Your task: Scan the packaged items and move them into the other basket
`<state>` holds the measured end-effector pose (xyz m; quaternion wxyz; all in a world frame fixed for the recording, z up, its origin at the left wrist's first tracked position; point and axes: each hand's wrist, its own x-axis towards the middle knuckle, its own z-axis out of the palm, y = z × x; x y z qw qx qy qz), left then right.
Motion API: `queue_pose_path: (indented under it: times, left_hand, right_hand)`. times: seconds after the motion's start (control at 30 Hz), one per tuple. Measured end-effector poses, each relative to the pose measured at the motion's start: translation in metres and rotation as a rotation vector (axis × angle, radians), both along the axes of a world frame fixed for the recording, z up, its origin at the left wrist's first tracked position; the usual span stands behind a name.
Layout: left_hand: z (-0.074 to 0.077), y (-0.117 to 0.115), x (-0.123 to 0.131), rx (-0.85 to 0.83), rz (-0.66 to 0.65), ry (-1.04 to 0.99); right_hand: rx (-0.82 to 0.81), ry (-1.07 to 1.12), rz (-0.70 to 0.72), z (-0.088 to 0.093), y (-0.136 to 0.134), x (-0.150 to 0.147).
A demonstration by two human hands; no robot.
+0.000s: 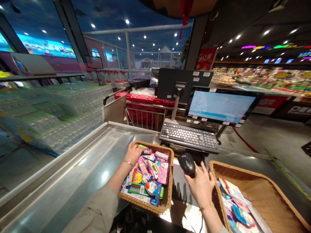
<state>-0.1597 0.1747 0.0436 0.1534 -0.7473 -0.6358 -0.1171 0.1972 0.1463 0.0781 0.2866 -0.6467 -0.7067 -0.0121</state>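
Note:
A wicker basket point(171, 181) full of small packaged goods stands on the metal counter in front of me. My left hand point(134, 153) reaches over its far left corner, with the fingers bent down onto the packages there. What those fingertips hold, if anything, is hidden. Pink packs point(163, 173), a green-edged pack point(138, 188) and several other colourful packets lie jumbled inside. To the right of the basket, my right hand point(201, 184) grips a black handheld scanner point(186, 162) by its lower end, its head pointing away from me.
A second wicker basket point(264, 191) with packets in it stands at the right. Beyond the scanner are a keyboard point(189, 135) and a lit screen point(221, 105). A metal rail point(145, 110) runs behind the counter point(97, 174). Stacked bottle packs point(60, 106) stand at the left.

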Motion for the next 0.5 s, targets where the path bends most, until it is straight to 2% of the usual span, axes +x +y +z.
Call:
queue_pose_path:
  times: [0.2, 0.5]
  left_hand:
    - [0.005, -0.007, 0.019, 0.125, 0.027, -0.053]
    - [0.011, -0.014, 0.045, 0.182, 0.037, -0.024]
  right_hand:
    - [-0.001, 0.003, 0.002, 0.003, -0.004, 0.002]
    - [0.018, -0.013, -0.007, 0.004, -0.011, 0.007]
